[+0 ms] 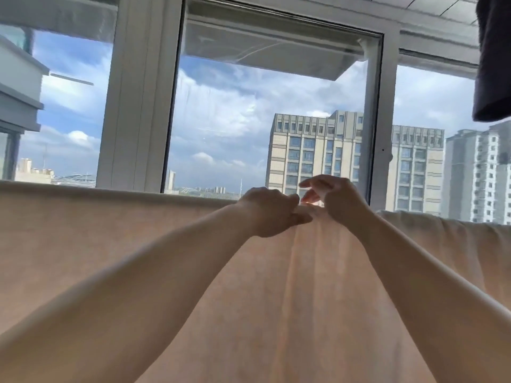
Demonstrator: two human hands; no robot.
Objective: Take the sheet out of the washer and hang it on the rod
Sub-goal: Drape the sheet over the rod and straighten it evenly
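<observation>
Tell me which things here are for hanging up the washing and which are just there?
For the job:
- pale peach cotton sheet, draped over the hidden rod
- left hand, its grip pinching the sheet's top fold
- right hand, fingers by the same fold

Just there:
- dark grey hanging cloth, top right
- white-framed window
- beige tower block outside

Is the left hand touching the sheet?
Touching: the head view shows the left hand gripping the sheet at its top fold.
</observation>
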